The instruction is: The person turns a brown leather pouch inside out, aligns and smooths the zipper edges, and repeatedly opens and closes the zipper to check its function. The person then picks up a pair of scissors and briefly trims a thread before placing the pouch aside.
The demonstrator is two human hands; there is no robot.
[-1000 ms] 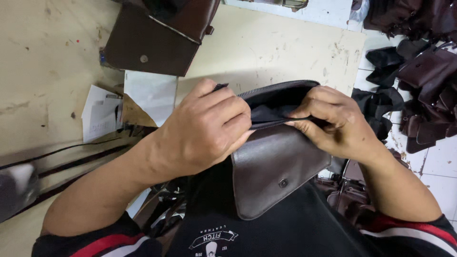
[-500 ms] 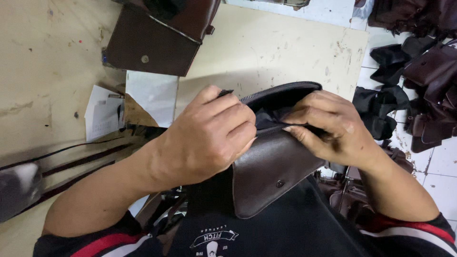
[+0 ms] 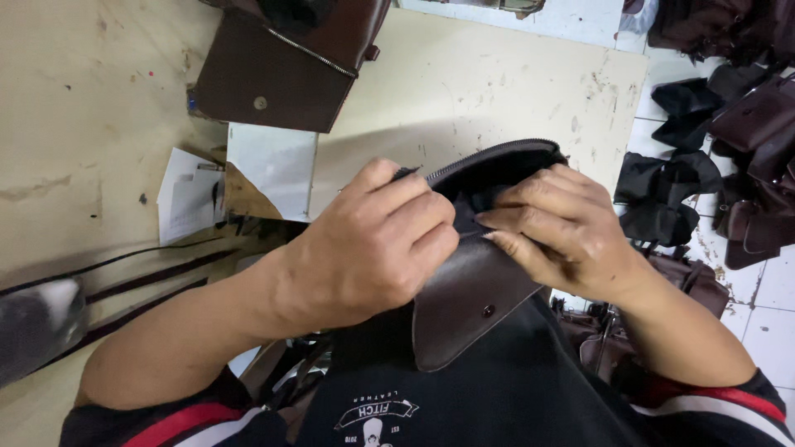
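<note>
Dark brown leather pouch held in front of the chest, above the near edge of the pale surface, zip opening facing away. Left hand clamped on the zip-side rim w/ fingers curled over it; right hand pinches the black lining at the mouth. Pouch looks light, soft, flexible; flap w/ snap stud hangs loose. Best hold prob. along the stitched rim, not the floppy flap. Room: open surface ahead; second brown bag at far left, paper sheets nearby, straps by the left forearm. Pile of bags on tiled floor to the right, well apart.
</note>
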